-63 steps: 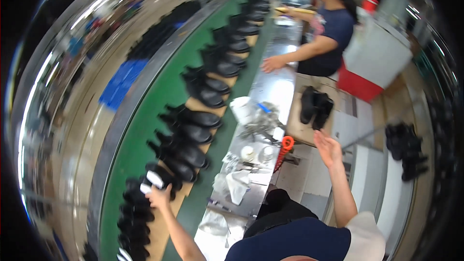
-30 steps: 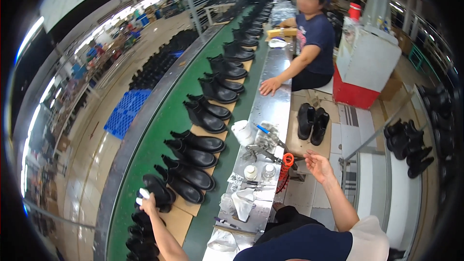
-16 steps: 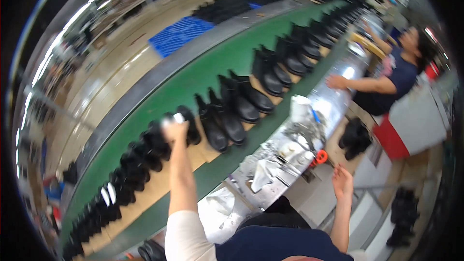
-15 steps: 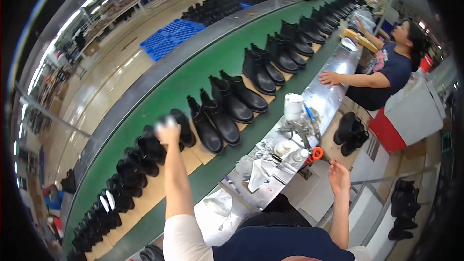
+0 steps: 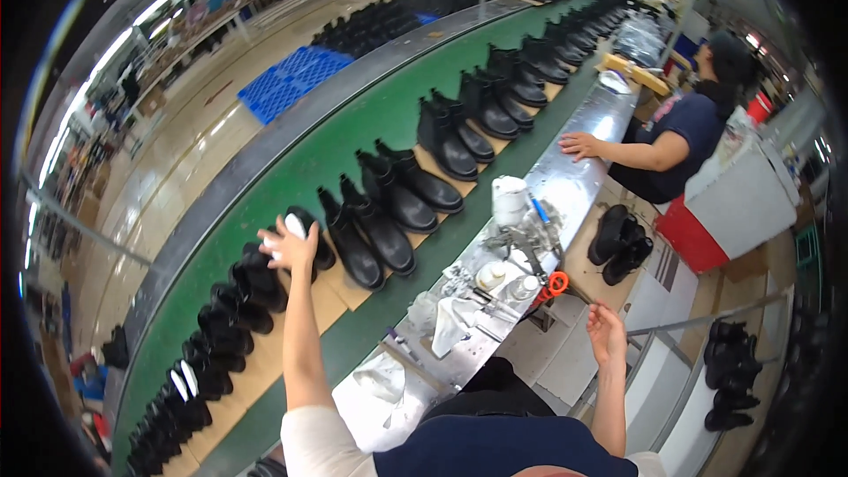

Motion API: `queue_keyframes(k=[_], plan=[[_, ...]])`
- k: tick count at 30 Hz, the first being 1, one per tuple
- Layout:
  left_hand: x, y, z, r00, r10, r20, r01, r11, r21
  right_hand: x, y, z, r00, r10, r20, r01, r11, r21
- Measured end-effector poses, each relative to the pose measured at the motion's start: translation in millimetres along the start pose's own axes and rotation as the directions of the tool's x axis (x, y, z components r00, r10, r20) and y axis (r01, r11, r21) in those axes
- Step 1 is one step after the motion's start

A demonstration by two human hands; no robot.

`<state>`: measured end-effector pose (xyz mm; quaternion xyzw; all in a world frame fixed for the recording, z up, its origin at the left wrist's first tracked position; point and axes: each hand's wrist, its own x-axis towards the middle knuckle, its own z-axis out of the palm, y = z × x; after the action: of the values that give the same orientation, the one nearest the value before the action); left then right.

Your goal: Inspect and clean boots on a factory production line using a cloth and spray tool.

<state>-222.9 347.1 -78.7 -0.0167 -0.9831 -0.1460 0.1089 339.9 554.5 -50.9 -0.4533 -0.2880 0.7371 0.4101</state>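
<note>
My left hand [image 5: 291, 246] reaches over the green conveyor belt, its fingers spread above the tops of black ankle boots [image 5: 314, 243]. White pieces [image 5: 296, 227] show at its fingers; whether they touch the hand or sit in the boots, I cannot tell. Just to the right of that hand stands another pair of black boots [image 5: 360, 243], upright on brown cardboard. My right hand [image 5: 606, 336] hangs in the air right of the metal bench, fingers loosely bent and apart, holding nothing. Nearest to it are orange-handled scissors [image 5: 555, 284] at the bench edge.
On the metal bench [image 5: 579, 177] lie a white container [image 5: 510, 200], small bottles, a white cloth [image 5: 455, 325] and tools. A co-worker [image 5: 685, 137] rests a hand on its far end. Boots [image 5: 621, 243] stand on a board at right. A blue pallet [image 5: 291, 81] lies beyond the belt.
My left hand, blurred before, now shows spread fingers above the boots. My right hand stays raised beside the bench. The co-worker's head has turned away, and the whole view has shifted slightly.
</note>
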Motion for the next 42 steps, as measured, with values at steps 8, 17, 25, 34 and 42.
queue_keyframes(k=[8, 17, 25, 34, 42], plan=[[-124, -70, -37, 0.897, 0.304, -0.322, -0.373, 0.910, -0.180, 7, 5, 32, 0.990, 0.067, 0.120, -0.054, 0.992, -0.111], [-185, -34, -60, 0.772, 0.549, -0.321, -0.636, 0.677, -0.371, -30, 22, 48, 0.974, 0.108, 0.201, -0.061, 0.971, -0.230], [-272, 13, -94, 0.608, 0.780, -0.147, -0.606, 0.337, -0.720, -69, 41, -15, 0.991, 0.081, 0.107, -0.076, 0.996, -0.050], [-333, 6, -101, 0.648, 0.753, 0.114, -0.434, 0.488, -0.757, -67, 22, -23, 0.942, 0.054, 0.330, -0.022, 0.995, -0.100], [-432, 81, -117, 0.378, 0.896, 0.234, -0.276, 0.350, -0.895, -78, -6, -158, 0.999, -0.008, -0.032, 0.005, 0.997, -0.080]])
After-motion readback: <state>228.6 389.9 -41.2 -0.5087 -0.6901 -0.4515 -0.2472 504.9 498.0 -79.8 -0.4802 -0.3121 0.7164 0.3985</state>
